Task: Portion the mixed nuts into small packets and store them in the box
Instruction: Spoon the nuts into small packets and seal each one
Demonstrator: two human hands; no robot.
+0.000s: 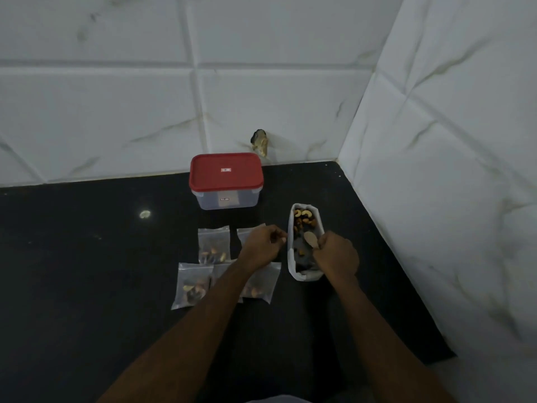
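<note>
A clear plastic box [226, 199] with a red lid [226, 171] stands shut at the back of the black counter. A long white tray [305, 210] right of centre holds mixed nuts [303, 218]. My right hand [337, 254] grips a small wooden spoon [309, 238] over the tray. My left hand [261, 245] hovers with curled fingers over a small clear packet [245, 232]; whether it pinches the packet is unclear. Several packets with nuts lie flat nearby, such as one at the top left [214, 244], one at the bottom left [193, 285] and one under my left forearm [261, 283].
The black counter [87, 257] ends at white marble-patterned tiled walls behind and to the right. A dark chipped hole [259, 141] shows in the back wall above the box. A light reflection [144, 214] glints on the counter to the left.
</note>
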